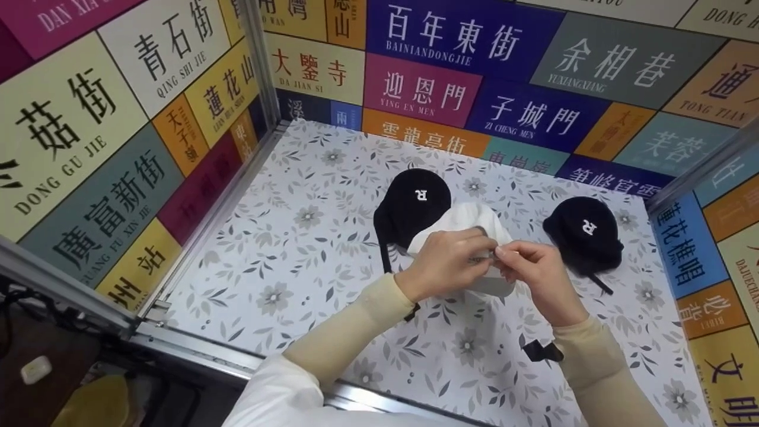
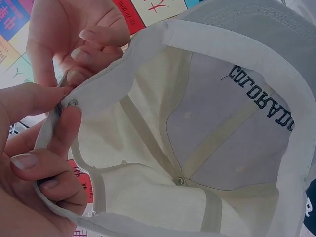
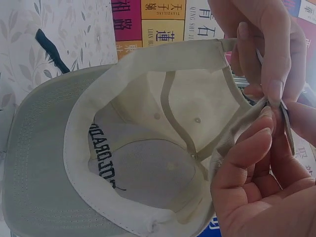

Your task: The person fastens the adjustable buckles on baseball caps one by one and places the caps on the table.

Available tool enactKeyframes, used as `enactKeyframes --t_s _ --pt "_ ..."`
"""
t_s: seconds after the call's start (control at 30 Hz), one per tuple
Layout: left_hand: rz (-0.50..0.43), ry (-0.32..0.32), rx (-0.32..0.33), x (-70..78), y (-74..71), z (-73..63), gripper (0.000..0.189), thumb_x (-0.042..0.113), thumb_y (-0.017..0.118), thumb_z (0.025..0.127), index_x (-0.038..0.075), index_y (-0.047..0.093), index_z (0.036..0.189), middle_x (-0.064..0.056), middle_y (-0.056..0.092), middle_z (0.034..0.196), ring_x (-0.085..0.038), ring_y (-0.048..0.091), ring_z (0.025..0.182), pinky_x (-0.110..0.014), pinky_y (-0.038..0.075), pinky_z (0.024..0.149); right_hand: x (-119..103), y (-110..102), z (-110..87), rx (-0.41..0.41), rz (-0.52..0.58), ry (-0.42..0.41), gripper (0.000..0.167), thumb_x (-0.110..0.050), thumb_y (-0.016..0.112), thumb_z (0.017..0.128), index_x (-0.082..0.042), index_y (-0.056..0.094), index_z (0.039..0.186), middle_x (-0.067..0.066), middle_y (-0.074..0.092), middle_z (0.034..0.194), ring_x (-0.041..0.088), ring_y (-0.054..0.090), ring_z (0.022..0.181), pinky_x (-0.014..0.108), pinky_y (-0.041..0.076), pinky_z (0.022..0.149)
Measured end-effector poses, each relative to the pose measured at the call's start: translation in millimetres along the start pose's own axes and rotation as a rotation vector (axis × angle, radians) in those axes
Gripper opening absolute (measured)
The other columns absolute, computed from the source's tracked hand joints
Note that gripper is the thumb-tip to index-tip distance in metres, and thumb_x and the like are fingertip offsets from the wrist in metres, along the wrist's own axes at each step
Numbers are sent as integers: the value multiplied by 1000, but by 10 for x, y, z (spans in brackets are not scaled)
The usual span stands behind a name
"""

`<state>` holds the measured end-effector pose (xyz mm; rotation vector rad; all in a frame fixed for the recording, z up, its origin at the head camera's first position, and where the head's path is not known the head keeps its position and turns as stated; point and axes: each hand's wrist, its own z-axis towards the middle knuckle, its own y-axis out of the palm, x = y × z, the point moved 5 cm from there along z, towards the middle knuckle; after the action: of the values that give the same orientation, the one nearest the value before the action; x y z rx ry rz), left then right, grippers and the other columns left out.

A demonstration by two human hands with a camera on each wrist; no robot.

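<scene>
Both hands are at the back of a white baseball cap [image 1: 468,218] over the table. In the left wrist view the cap's pale inside [image 2: 143,163] faces the camera, with dark lettering showing through the front panel. My left hand [image 1: 453,261] pinches the cap's back strap [image 2: 45,136] beside a small metal snap [image 2: 73,102]. Fingertips of my right hand [image 1: 545,279] pinch the strap close by, almost touching the left ones. In the right wrist view the grey-looking brim [image 3: 39,158] points away from the hands. Fingers partly hide the strap's fastening.
A black cap [image 1: 409,207] with a white letter lies just behind and left of the white cap. Another black cap [image 1: 587,234] sits to the right. Printed wall panels [image 1: 421,95] enclose the flower-patterned table [image 1: 284,267], and a metal rail [image 1: 195,350] runs along its front.
</scene>
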<state>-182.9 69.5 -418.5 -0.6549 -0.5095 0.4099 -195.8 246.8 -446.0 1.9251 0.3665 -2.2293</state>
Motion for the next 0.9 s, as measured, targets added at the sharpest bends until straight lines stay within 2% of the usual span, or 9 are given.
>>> enactKeyframes --t_s 0.13,0.47,0.73,0.9 --pt "3 0 -5 -3 11 -8 18 18 69 89 19 75 106 12 63 89 0 53 70 -19 46 62 -1 5 -14 8 -9 0 23 -9 67 96 14 66 93 8 68 79 15 59 63 25 50 59" --pt "10 8 0 0 19 -14 18 19 70 88 19 75 105 11 65 90 -1 53 69 -19 47 62 -10 -20 -52 104 -48 50 25 -10 69 96 15 67 92 14 66 77 18 61 66 28 51 57" --pt "10 9 -7 -6 23 -20 18 19 70 88 18 74 106 11 66 92 -1 56 71 -19 47 64 -22 -34 -58 100 -41 34 25 -8 68 96 16 66 91 14 64 75 18 60 64 29 52 57" --pt "11 -3 -13 -15 20 -24 17 22 70 90 19 74 107 11 65 92 -1 56 73 -19 48 65 -58 -33 -49 67 -52 -24 25 -9 68 96 16 66 94 9 60 72 18 53 61 27 47 55"
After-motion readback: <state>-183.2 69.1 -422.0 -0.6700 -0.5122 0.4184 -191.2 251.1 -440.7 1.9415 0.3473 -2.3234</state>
